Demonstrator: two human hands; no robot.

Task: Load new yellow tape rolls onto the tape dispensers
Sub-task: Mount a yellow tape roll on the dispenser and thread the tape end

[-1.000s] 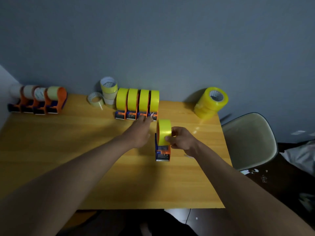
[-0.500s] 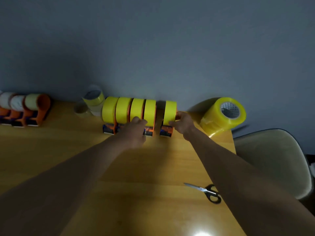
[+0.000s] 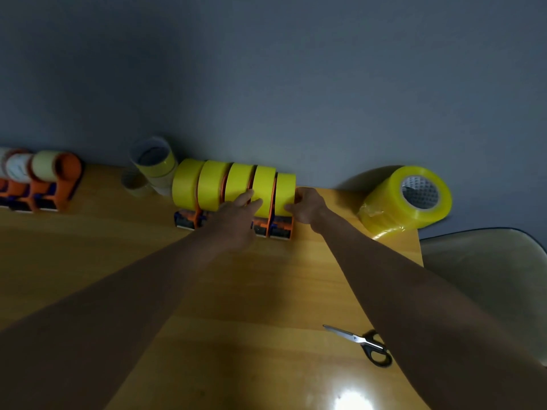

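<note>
**A:** Where does the loaded dispenser [image 3: 282, 207] stand?

**B:** At the right end of the row of 5 yellow-rolled dispensers [image 3: 233, 189] by the wall, touching its neighbour. Your right hand [image 3: 306, 207] wraps its outer side, thumb on the roll's face. Your left hand [image 3: 239, 211] lies with fingers straight against the rolls in the middle, holding nothing.

**A:** How will it handle?

**B:** I'd judge it light and rigid, though top-heavy with a full roll. The tape face looks slick, so take hold low, by the orange frame, not the roll.

**A:** What's left to load?

**B:** At the far left of the table [image 3: 88, 261] stand orange dispensers with pale rolls [image 3: 44, 179]; the blur makes the count unsure, perhaps 3. The wrapped stack of yellow rolls [image 3: 408, 199] lies on its side to the right, probably stiff and heavier. Spent-looking rolls [image 3: 151, 170] are stacked beside the row, and scissors [image 3: 364, 344] lie near your right forearm.
</note>
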